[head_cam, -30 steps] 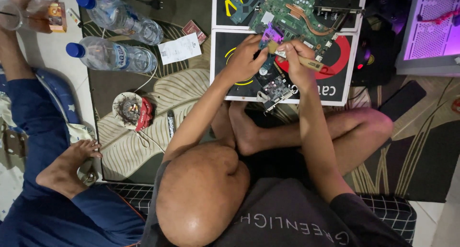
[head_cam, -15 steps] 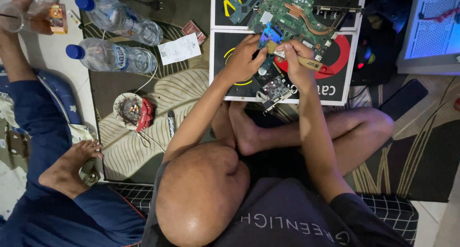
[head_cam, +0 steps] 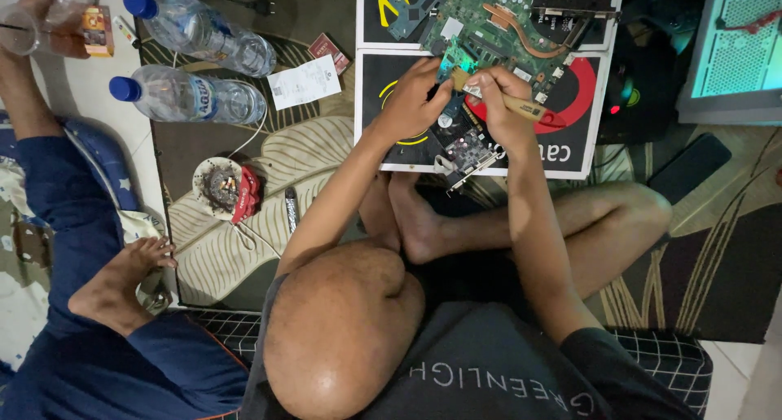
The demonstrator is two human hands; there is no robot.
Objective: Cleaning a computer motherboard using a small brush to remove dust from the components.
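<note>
I sit on a dark rug (head_cam: 717,257) with pale leaf patterns, laid over a light floor (head_cam: 77,86); a glowing white case (head_cam: 733,53) stands right.

I'm seeing a green circuit board (head_cam: 505,13) lying on a black mat (head_cam: 383,86) with red and yellow curves — a tan-handled brush (head_cam: 521,106), blue-capped clear bottles (head_cam: 183,98), and a dark rug (head_cam: 236,249) showing cream leaf patterning.
</note>
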